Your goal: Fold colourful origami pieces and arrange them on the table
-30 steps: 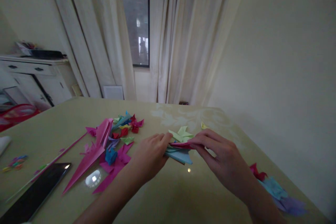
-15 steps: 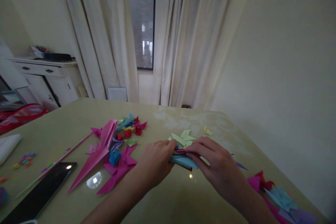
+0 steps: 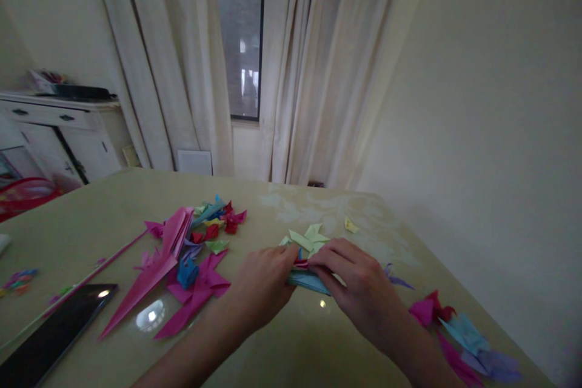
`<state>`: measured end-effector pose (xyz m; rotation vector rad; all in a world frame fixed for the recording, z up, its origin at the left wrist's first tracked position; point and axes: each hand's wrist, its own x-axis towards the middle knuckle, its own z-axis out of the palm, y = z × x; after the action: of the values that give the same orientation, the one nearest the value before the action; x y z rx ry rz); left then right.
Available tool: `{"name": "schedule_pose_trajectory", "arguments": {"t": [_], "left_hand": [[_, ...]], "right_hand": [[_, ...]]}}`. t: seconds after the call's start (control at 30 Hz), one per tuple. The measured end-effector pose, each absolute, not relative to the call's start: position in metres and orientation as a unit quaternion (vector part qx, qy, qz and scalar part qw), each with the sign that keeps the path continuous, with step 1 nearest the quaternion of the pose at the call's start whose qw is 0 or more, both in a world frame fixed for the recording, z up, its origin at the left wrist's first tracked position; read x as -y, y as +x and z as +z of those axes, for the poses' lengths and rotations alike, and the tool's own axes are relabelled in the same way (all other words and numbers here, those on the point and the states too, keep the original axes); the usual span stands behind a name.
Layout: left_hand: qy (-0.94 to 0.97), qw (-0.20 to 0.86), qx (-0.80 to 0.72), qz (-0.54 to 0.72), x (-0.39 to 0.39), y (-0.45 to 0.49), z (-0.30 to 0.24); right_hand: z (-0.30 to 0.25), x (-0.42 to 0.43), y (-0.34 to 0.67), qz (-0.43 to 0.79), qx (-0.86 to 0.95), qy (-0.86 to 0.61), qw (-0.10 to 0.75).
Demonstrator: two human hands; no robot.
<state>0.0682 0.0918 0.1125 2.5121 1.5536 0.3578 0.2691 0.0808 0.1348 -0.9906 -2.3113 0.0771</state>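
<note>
My left hand (image 3: 261, 282) and my right hand (image 3: 352, 282) meet at the middle of the table over a small stack of paper sheets (image 3: 305, 279), light blue with a red sheet on top. Both hands pinch the red sheet's edge, fingers curled and pressed together. Light green folded paper pieces (image 3: 308, 238) lie just behind the stack. A small yellow scrap (image 3: 350, 225) sits farther back.
A pile of pink, red and blue folded papers (image 3: 191, 254) lies to the left on the yellowish table (image 3: 136, 194). A dark phone (image 3: 54, 336) rests front left. More coloured folded papers (image 3: 459, 336) lie at the right edge. A white cabinet (image 3: 59, 133) and curtains stand behind.
My hands have drawn closer together over the stack and shifted slightly toward me. The view has swung a little, otherwise the papers lie as before.
</note>
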Motion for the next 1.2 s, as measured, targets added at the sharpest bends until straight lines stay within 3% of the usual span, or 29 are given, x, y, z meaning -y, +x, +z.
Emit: {"name": "schedule_pose_trajectory", "arguments": {"t": [0.23, 0.47, 0.6, 0.7, 0.9, 1.07, 1.2], "left_hand": [[0.855, 0.124, -0.487, 0.129, -0.093, 0.073, 0.098], [0.903, 0.278, -0.314, -0.092, -0.088, 0.092, 0.052], [0.904, 0.268, -0.334, -0.008, -0.099, 0.078, 0.063], [0.863, 0.227, -0.444, 0.078, -0.123, 0.042, 0.08], [0.738, 0.067, -0.666, 0.086, -0.164, -0.037, 0.065], [0.723, 0.046, -0.686, 0.068, -0.172, -0.059, 0.044], [0.754, 0.048, -0.648, 0.102, -0.182, -0.059, 0.052]], "right_hand": [[0.149, -0.081, 0.286, 0.087, 0.869, -0.395, 0.284], [0.153, -0.086, 0.302, 0.058, 0.851, -0.422, 0.305], [0.151, -0.088, 0.304, 0.059, 0.855, -0.424, 0.294], [0.151, -0.092, 0.308, 0.06, 0.851, -0.446, 0.271], [0.134, -0.091, 0.286, 0.092, 0.857, -0.489, 0.131], [0.079, -0.079, 0.24, 0.112, 0.897, -0.426, -0.04], [0.055, -0.076, 0.226, 0.112, 0.908, -0.391, -0.097]]}}
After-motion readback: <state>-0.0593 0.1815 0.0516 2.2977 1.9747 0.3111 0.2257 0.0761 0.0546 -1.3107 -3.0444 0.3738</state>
